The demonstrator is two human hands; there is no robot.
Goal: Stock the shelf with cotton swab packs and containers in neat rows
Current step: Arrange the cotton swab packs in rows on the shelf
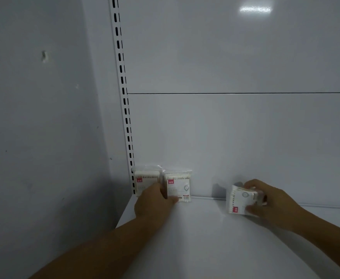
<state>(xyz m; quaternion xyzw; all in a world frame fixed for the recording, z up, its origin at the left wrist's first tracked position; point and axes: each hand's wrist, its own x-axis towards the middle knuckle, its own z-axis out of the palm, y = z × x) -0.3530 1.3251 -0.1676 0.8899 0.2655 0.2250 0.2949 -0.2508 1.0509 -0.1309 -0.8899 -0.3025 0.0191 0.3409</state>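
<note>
Two clear cotton swab packs with red labels stand upright against the back panel at the shelf's far left corner: the first pack (145, 181) by the slotted upright, the second pack (178, 185) just right of it. My left hand (155, 202) holds the second pack by its lower left part, fingers curled onto it. Further right, my right hand (265, 200) grips a bundle of swab packs (241, 200) turned on its side, just above the shelf (195, 238).
A white slotted upright (124, 97) runs down the left of the back panel (235, 127). A grey wall (44, 117) closes the left side. The white shelf surface stretches from the packs toward me and to the right.
</note>
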